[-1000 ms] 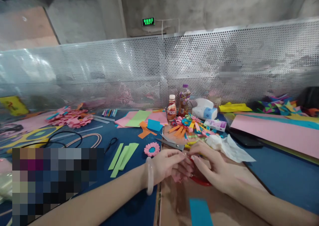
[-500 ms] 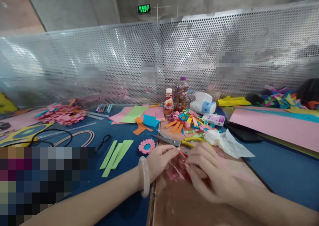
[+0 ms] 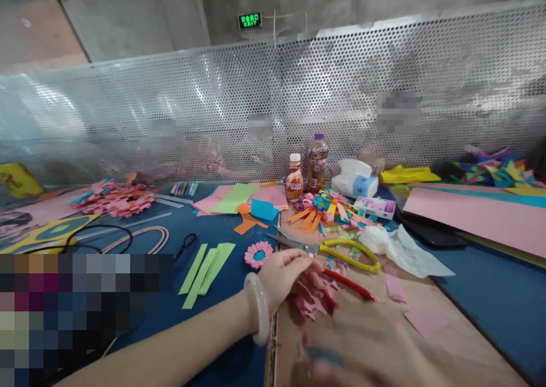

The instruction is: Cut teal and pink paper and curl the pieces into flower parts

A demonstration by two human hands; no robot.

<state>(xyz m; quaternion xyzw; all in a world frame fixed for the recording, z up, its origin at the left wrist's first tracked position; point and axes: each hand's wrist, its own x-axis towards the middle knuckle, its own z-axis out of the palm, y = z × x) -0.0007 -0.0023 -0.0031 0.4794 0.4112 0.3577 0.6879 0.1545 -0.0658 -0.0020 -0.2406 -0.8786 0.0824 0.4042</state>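
My left hand [image 3: 294, 272], with a pale bangle [image 3: 258, 310] at the wrist, is curled over pink paper scraps [image 3: 310, 306]. A tool with red handles [image 3: 350, 284] extends from under its fingers, its front end hidden. What those fingers hold is hidden. My right hand [image 3: 375, 347] is low at the front, smeared by motion; a blurred bluish-grey shape [image 3: 324, 354] shows at its fingers. Just beyond the left hand are scissors with yellow handles [image 3: 354, 256]. A pink paper flower with a blue centre [image 3: 258, 255] lies left of the scissors.
Green paper strips [image 3: 209, 270] lie on the blue table at left. Farther back are a brown bottle [image 3: 294, 179], a purple-capped bottle [image 3: 318, 162], a tissue pack [image 3: 356, 179] and several ribboned paper flowers [image 3: 322, 205]. Crumpled tissue [image 3: 394, 248] and pink paper [image 3: 426, 319] lie at right.
My right hand has moved away from my left, toward the front edge, uncovering the red handles, the yellow handles and pink paper. The left hand stays curled; the view has shifted slightly.
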